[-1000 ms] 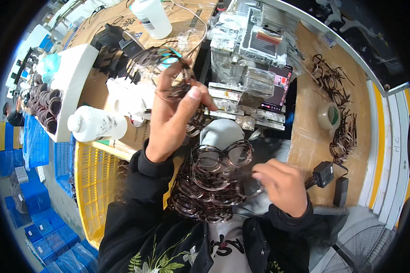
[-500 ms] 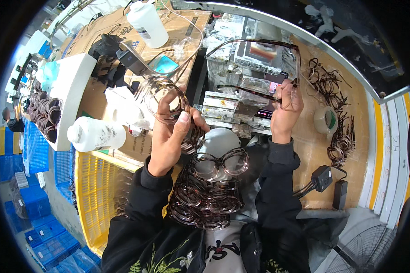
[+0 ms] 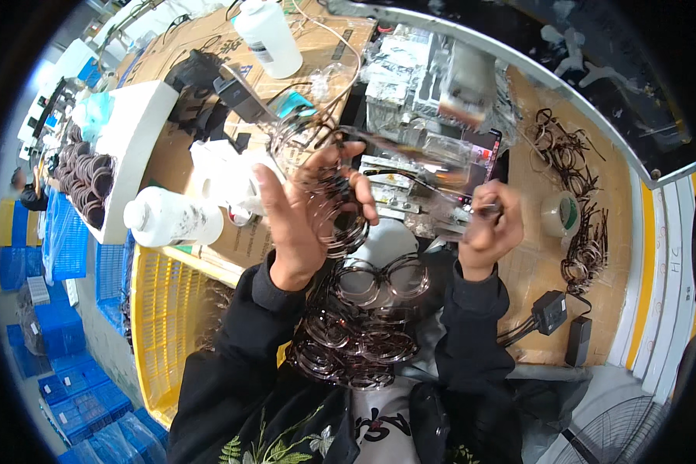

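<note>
Clear-plastic eyeglass frames [image 3: 317, 166], light, springy and easily snapped, hang bunched in the left hand [image 3: 301, 216]'s closed fingers, while the right hand [image 3: 491, 224], beside them, pinches one frame's thin temple arm [image 3: 433, 182].

Dark brown translucent eyeglass frames [image 3: 356, 325] heaped on black sleeves [image 3: 232, 363]; a black top printed with green leaves [image 3: 274, 447]; a yellow mesh crate [image 3: 162, 325]; white bottles [image 3: 172, 218]; blue crates [image 3: 62, 240]; tan cardboard table [image 3: 537, 263]
</note>
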The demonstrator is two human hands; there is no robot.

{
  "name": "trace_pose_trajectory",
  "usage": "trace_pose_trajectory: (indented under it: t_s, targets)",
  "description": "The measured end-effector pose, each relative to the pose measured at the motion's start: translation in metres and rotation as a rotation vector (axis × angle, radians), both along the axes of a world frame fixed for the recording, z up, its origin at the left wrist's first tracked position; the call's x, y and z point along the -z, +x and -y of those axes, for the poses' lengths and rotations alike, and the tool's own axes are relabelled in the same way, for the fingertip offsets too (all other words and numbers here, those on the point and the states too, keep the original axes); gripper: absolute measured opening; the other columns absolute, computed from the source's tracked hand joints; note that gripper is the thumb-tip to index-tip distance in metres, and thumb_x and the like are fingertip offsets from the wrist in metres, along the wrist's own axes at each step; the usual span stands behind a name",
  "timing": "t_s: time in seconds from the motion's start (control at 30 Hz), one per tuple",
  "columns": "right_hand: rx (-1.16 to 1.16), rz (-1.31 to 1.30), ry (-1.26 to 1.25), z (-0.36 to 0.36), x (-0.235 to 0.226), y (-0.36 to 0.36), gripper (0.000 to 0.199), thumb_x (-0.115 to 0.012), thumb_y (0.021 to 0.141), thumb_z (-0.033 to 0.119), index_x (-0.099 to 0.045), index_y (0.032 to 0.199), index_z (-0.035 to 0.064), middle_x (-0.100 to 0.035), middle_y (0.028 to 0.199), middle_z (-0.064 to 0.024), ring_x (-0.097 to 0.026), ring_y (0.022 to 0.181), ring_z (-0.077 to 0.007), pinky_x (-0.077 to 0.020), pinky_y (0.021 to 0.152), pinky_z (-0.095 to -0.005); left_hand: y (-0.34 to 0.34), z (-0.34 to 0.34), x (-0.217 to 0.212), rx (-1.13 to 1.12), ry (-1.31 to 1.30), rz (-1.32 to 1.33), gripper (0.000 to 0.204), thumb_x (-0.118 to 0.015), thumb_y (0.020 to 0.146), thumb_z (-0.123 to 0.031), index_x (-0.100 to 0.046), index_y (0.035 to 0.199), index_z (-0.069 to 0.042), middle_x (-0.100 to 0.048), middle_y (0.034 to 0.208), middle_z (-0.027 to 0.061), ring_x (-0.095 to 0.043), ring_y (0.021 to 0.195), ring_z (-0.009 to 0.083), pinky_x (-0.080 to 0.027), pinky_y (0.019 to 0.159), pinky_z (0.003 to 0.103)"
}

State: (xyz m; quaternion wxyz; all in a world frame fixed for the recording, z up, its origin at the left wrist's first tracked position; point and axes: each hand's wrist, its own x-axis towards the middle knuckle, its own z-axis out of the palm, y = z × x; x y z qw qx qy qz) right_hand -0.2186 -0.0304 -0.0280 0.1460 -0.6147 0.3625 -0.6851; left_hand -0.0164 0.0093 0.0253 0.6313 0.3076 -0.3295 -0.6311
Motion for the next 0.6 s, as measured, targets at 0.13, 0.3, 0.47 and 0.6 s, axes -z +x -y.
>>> trace_pose_trajectory:
  t_s: [0.13,0.3,0.47,0.6]
  targets:
    - [-0.041,-0.409,0.113,-0.032,-0.024,0.026,0.01,-0.061,0.082,0.005,-0.062,0.089,-0.0016,-0.062,0.07,-0.0144,-0.062,0.057,-0.0226,-0.0481,0.049,-0.0318,-0.015,-0.001,-0.001,0.01,-0.218,0.245,0.054,-0.059,0.084,-0.005,-0.03,0.13,-0.004,-0.056,0.089,0.0086,-0.057,0.082,0.0157,-0.047,0.074,0.03]
    - [-0.303,-0.592,0.422,-0.049,-0.042,0.01,0.019,-0.068,0.071,-0.003,-0.065,0.09,0.0003,-0.061,0.086,-0.0113,-0.062,0.073,-0.0264,-0.0487,0.062,-0.0311,-0.009,-0.006,0.004,-0.007,-0.33,0.224,0.061,-0.055,0.083,0.008,-0.025,0.134,-0.009,-0.057,0.093,0.011,-0.058,0.089,0.018,-0.048,0.083,0.034]
    - [-0.321,-0.918,0.491,-0.061,-0.024,-0.009,0.013,-0.068,0.072,0.009,-0.064,0.085,0.0072,-0.062,0.086,-0.0032,-0.062,0.07,-0.0252,-0.0478,0.058,-0.0322,0.009,-0.002,0.014,-0.047,-0.189,0.26,0.052,-0.05,0.085,0.005,-0.032,0.132,-0.008,-0.058,0.086,0.0097,-0.061,0.079,0.0171,-0.045,0.068,0.024]
    - [-0.24,-0.903,0.314,-0.062,-0.012,-0.007,0.012,-0.068,0.074,0.009,-0.061,0.084,0.0074,-0.061,0.083,-0.0024,-0.062,0.068,-0.0222,-0.0458,0.055,-0.0308,0.01,-0.001,0.021,-0.046,-0.137,0.145,0.053,-0.051,0.085,0.005,-0.032,0.133,-0.007,-0.057,0.086,0.0098,-0.061,0.08,0.0189,-0.049,0.076,0.031]
